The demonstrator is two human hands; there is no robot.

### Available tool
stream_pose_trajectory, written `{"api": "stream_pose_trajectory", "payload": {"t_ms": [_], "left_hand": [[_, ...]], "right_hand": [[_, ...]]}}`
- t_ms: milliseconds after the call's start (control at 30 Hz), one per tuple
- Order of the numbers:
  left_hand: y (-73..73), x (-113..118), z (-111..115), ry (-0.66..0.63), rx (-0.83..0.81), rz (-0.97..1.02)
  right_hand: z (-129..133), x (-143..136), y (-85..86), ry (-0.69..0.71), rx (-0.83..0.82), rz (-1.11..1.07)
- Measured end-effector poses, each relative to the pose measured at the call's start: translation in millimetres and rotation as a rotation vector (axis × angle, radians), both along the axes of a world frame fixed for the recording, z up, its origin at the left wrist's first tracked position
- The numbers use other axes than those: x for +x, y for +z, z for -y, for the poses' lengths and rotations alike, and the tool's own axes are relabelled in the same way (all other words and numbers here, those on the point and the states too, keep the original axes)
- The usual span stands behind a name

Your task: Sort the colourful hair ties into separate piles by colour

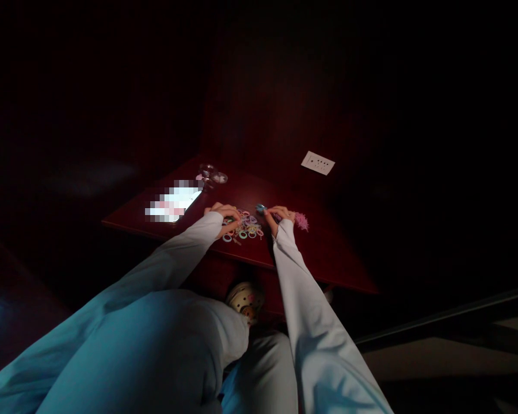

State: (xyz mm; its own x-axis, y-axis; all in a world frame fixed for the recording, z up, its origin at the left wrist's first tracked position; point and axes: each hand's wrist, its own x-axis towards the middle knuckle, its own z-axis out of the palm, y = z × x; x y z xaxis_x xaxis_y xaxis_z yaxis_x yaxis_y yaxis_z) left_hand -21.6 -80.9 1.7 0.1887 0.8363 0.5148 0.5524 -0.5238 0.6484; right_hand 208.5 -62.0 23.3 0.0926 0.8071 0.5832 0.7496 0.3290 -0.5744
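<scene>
A pile of small pastel hair ties (243,234) lies near the front edge of the dark red table (328,259). Over the pile's left side my left hand (224,218) curves down, its thumb and fingers drawn together among the ties. Whatever they grip is too small to make out. Just right of the pile, my right hand (280,215) pinches a small teal-blue hair tie (260,207) between thumb and fingers. A pink fuzzy bundle (301,221) sticks out beside the right hand, which partly covers it.
A lit phone (175,204) lies on the left of the table, its screen blurred out. Behind it stand small clear containers (211,173). A white wall socket (317,163) is at the back right. Below the table edge, a light clog (244,299) shows. The surroundings are very dark.
</scene>
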Motion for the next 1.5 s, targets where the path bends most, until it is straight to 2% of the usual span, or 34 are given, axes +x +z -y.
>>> {"api": "stream_pose_trajectory", "payload": {"t_ms": [100,167,300,433,633,733,867,933,1200,1367,1500], "left_hand": [[-3.7,3,-3,0.032,0.016,-0.002],[-4.7,4,-3,0.058,0.024,-0.019],[-1.2,2,2,0.114,0.001,-0.081],[6.1,-3,10,0.067,-0.008,-0.12],[6.9,-5,13,0.057,-0.005,-0.127],[2.6,-1,7,0.123,-0.024,-0.165],[-1.2,2,2,0.148,-0.027,-0.224],[-0.2,2,4,0.123,-0.002,-0.233],[12.0,-3,19,-0.087,0.078,-0.24],[5.0,-2,12,-0.094,0.089,-0.239],[-2.7,2,7,-0.045,0.094,-0.21]], "right_hand": [[-11,6,7.7,-0.213,-0.069,-0.016],[-20,7,10.6,-0.274,-0.114,-0.001],[-36,3,8.2,-0.25,-0.124,0.102],[-40,1,4.5,-0.211,-0.132,0.142],[-31,6,5.0,-0.266,-0.135,-0.079],[-13,7,5.4,-0.158,-0.102,-0.093],[19,5,6.0,0.175,-0.083,0.187],[31,4,6.4,0.263,-0.108,0.284],[40,0,9.0,0.274,-0.181,0.37],[42,-1,9.0,0.296,-0.213,0.345],[40,-2,8.3,0.344,-0.23,0.3]]}}
